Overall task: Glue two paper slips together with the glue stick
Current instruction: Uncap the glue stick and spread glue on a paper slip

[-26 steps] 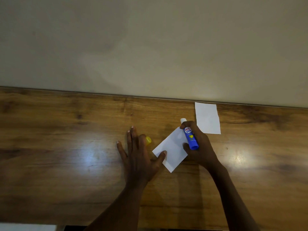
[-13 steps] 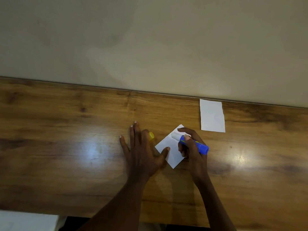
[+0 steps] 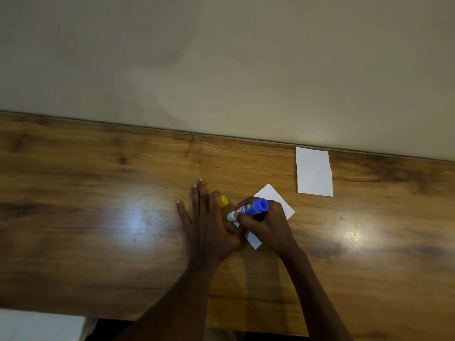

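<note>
A white paper slip lies turned diamond-wise on the wooden table. My right hand grips a blue glue stick, its white tip pointing left and down onto the slip's left corner. My left hand lies flat on the table with fingers spread, its thumb pinning the slip's left edge. A second white slip lies apart at the back right near the wall. The yellow cap sits just behind my left hand's fingers.
A beige wall rises right behind the table's far edge. Something white shows below the table's front edge at the bottom left.
My right hand has swung the glue stick leftward across the slip, so its tip now sits at the slip's left corner. My left hand has stayed flat in place.
</note>
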The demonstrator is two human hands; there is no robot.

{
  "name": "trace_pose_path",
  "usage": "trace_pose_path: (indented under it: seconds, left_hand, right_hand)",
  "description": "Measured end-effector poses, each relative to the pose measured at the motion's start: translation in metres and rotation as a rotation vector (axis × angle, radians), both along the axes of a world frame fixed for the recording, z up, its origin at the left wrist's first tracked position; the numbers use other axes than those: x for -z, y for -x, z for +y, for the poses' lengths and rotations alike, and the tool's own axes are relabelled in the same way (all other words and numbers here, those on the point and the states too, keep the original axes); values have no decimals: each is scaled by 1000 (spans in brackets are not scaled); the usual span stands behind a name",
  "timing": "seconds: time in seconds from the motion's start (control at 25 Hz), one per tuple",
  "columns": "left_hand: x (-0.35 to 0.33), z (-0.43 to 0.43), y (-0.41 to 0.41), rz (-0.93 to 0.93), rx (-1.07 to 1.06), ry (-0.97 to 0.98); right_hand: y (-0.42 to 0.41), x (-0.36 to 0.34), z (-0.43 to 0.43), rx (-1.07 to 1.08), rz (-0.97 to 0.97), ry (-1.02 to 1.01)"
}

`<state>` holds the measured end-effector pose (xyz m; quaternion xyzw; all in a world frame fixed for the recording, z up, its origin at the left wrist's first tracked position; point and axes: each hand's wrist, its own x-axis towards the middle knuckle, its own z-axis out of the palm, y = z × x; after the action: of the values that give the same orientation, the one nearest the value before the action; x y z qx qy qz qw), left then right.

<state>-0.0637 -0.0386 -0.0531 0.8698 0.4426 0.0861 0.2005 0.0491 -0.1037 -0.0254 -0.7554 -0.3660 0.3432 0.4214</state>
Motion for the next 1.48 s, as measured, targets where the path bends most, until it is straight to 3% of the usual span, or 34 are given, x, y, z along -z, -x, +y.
trace_pose_path:
  seconds: [0.16,0.52,0.76,0.84,0.92,1.0,1.08,1.16,1.36,1.48]
  left_hand:
    - [0,0,-1,15,-12,-8]
    - [2,0,-3,29,-37,-35]
    - [3,0,-3,36,-44,-33]
    - [3,0,-3,40,-44,-31]
    - [2,0,-3,33,-41,-40]
    - [2,-1,-3,26,-39,-41]
    - [3,-1,-3,22,-41,-36]
    - [3,0,-3,22,-41,-27]
    - [2,-1,-3,26,-42,-36]
    - [0,-1,-5,28,-63,-32]
  right_hand:
    - [-8,-3,-4,-2,-50,-14]
    - [-53,0,-8,317,-146,-36]
    - [-58,1,-8,334,-118,-36]
    - [-50,-4,-15,436,-65,-137]
    - [-38,-7,-28,610,-171,-198]
    - [-19,-4,-42,687,-380,-27]
    - [5,2,-47,655,-448,210]
    - [20,4,-42,624,-372,226]
    - [34,-7,-26,821,80,-120]
    - [54,-1,-25,998,136,-201]
